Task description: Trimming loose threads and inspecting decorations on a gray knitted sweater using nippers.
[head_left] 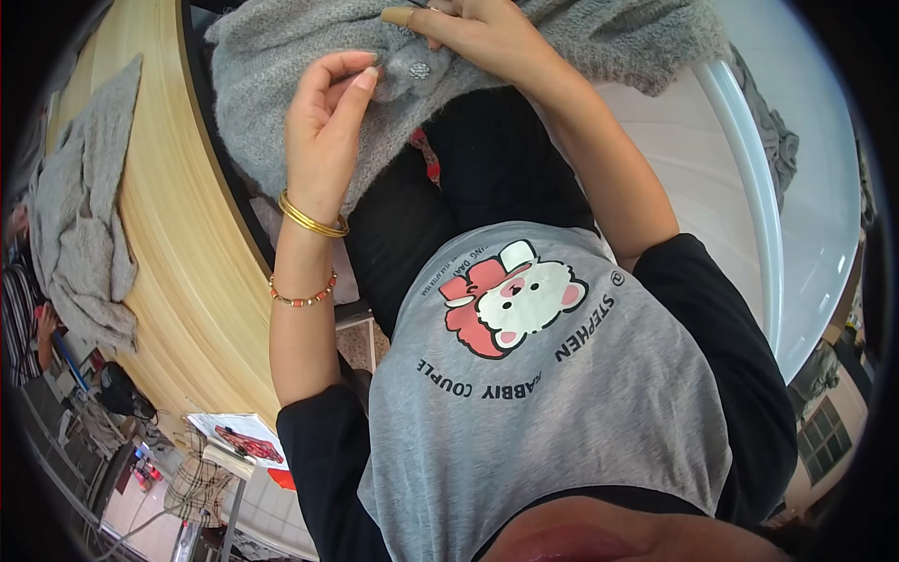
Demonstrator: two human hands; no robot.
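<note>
A fuzzy grey knitted garment lies across my lap and reaches to the right over the rim of a white tub. A round, patterned silvery button shows on the knit between my hands. To its left, my left hand is closed in a pinch, thumb against fingertips. Whatever is in that pinch is too small to make out. My right hand is bent closed at the top edge, above the button, with a tan finger cover on the thumb. A thin dark thing shows by its fingers, partly cut off by the edge.
On my left stands a light wooden table with another grey knit garment on it. The white tub's curved rim runs along my right. Papers lie at the table's near end. Another person's striped sleeve shows at far left.
</note>
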